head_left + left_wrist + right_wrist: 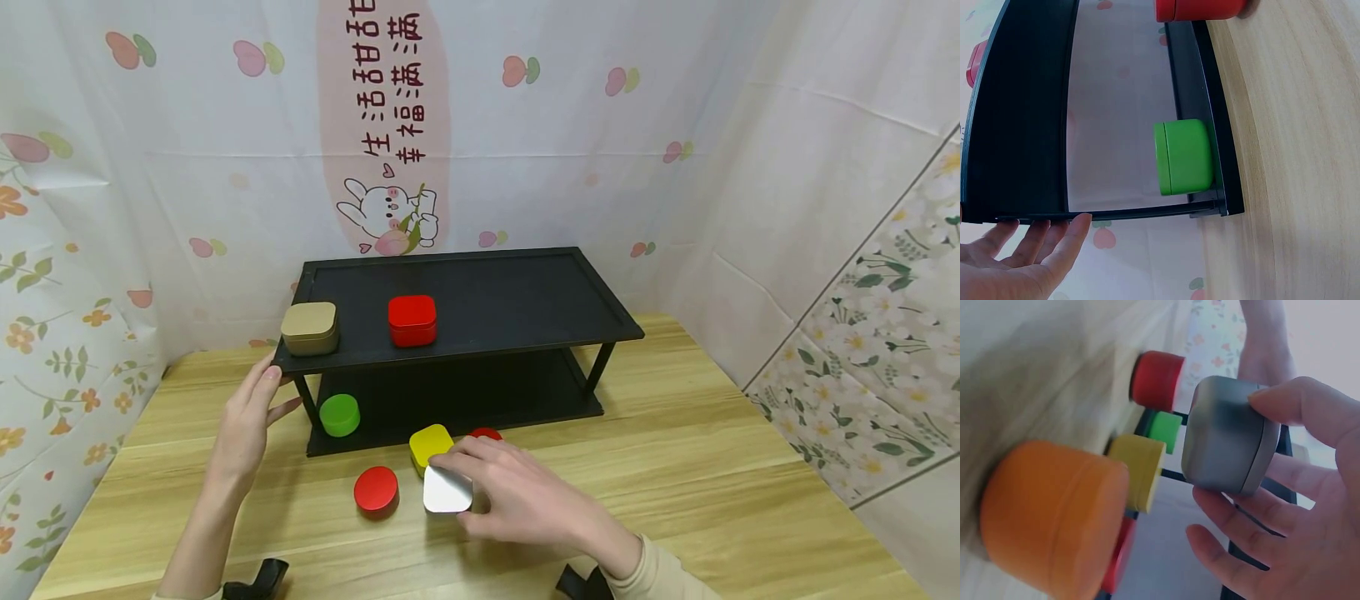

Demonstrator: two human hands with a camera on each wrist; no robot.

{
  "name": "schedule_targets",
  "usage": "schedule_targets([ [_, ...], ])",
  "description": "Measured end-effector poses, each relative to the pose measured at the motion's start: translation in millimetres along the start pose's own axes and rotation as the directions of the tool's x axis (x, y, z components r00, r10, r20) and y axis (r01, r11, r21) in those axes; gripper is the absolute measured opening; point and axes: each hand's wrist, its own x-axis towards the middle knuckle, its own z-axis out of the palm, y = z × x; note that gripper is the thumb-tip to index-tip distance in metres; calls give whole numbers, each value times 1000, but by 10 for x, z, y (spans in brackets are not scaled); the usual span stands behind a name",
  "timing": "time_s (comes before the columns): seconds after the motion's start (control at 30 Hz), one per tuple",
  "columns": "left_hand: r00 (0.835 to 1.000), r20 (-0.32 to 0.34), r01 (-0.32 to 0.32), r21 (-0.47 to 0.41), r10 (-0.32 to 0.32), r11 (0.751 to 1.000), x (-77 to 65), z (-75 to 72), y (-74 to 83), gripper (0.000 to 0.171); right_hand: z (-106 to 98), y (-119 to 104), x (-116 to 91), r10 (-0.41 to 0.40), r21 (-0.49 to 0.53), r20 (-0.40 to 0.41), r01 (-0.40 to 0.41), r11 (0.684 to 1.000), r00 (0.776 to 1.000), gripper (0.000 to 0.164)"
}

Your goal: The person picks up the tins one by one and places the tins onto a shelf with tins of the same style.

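Okay, a shiny silver rounded-square box (447, 492) is pinched in the right hand (517, 497), lower centre of frame, just beside a yellow rounded-square box (431, 442), while the left hand (251, 404), fingers pretty straight, touches the black two-tier shelf (495, 300) left of centre.

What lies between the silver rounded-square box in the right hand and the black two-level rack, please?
In the head view, a yellow rounded-square box lies there, partly hidden by the silver box.
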Motion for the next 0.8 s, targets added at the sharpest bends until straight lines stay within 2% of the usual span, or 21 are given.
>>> schedule_targets([
  [0.37,1000,5,-2,-9,2,1000,0,-6,-5,58,-210,49,31,-55,57,-35,57,997,998,55],
  [0.57,1000,6,-1,-6,1,1000,1,-6,-12,58,-319,70,37,-43,88,-28,46,995,999,55],
  [0.8,1000,10,-4,-10,4,1000,2,-4,-10,58,-449,117,7,-52,66,-41,54,996,998,56],
])
